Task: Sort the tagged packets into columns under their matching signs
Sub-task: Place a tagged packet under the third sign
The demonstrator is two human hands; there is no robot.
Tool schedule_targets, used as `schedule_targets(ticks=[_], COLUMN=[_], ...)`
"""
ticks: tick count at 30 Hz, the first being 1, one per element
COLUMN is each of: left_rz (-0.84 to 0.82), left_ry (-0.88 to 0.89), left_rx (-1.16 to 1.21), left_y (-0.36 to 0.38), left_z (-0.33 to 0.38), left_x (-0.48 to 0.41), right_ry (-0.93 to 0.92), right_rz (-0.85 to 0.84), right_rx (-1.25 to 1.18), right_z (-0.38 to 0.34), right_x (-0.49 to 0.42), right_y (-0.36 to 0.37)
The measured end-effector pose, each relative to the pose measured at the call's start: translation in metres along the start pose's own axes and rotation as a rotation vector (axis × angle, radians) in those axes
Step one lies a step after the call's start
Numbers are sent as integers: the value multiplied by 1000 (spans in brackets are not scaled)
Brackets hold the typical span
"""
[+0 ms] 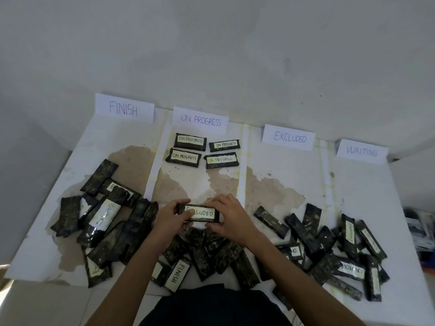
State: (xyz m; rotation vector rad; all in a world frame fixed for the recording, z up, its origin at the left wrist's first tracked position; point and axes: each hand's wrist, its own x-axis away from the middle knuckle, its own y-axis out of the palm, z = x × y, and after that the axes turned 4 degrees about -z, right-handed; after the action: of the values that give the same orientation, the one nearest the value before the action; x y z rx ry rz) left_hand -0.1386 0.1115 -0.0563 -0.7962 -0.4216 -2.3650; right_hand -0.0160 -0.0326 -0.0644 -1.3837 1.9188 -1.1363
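Note:
Both hands hold one black packet tagged EXCLUDED (pixel 203 213) above the near middle of the table. My left hand (pixel 171 218) grips its left end and my right hand (pixel 230 216) its right end. Four paper signs stand along the far edge: FINISH (pixel 124 108), ON PROGRESS (pixel 200 120), EXCLUDED (pixel 289 137) and WAITING (pixel 362 151). Several packets tagged ON PROGRESS (pixel 190 141) lie in two short columns under their sign. No packets lie under the other three signs.
Unsorted black packets lie in heaps at the left (pixel 103 217), near middle (pixel 207 257) and right (pixel 334 250); some show tags such as FINISH (pixel 177 274) or WAITING (pixel 106 214). The white table (pixel 367 184) has stained patches. Clutter sits beyond the right edge (pixel 421 231).

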Motion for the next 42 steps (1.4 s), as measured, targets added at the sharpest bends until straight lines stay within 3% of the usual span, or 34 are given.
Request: schedule_targets(ticks=[9,22,34,42], left_rz=[-72,-156,-146,-104], left_ry=[91,402,485,536], left_rx=[-255,-873,-1223,-1319], left_y=[73,199,323,344], left_z=[23,51,36,17], left_x=[-19,-91,-194,-220], right_ry=[214,598,658,617], right_rz=[50,135,94,28], right_rx=[-45,46,45,-1], right_z=[38,185,356,399], right_x=[24,59,32,30], right_y=[-29,-124,-159,-147])
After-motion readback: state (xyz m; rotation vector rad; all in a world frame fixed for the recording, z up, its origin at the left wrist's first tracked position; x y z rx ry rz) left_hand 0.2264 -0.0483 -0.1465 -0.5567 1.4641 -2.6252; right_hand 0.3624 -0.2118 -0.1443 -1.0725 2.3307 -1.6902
